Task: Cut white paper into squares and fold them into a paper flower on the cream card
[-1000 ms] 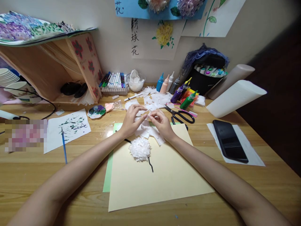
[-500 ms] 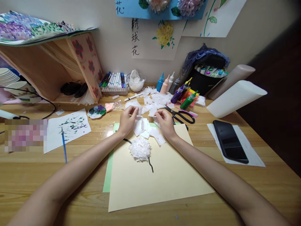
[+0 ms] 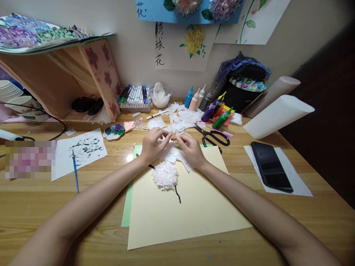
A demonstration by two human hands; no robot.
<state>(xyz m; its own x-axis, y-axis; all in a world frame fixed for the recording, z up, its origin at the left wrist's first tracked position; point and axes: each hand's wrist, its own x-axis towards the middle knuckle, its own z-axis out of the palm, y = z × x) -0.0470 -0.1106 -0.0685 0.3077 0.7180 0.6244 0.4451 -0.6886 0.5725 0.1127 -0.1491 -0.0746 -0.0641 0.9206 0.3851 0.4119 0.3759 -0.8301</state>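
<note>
Over the top of the cream paper sheet (image 3: pixel 194 214), my hands meet almost fingertip to fingertip. My left hand (image 3: pixel 155 145) pinches a small piece of white tissue paper, mostly hidden by the fingers. The fingers of my right hand (image 3: pixel 190 148) are closed in a pinch at the same piece. Loose white paper squares (image 3: pixel 169 155) lie beneath and between the hands. Nearer me, a fluffy white paper flower (image 3: pixel 165 176) rests on the cream sheet, with a black painted line (image 3: pixel 178 194) running out from under it. A green sheet (image 3: pixel 127 210) shows below the cream one.
Black-handled scissors (image 3: pixel 213 137) lie right of my right hand. More white paper pieces (image 3: pixel 183 118), paint bottles (image 3: pixel 222 119) and a marker box (image 3: pixel 135 107) stand behind. A phone (image 3: pixel 271 166) is at right; a paintbrush (image 3: pixel 75 171) and paint palette (image 3: pixel 114 131) at left.
Both hands have moved toward each other, so that the fingertips, apart before, now nearly meet. The flower and the sheets have stayed in place.
</note>
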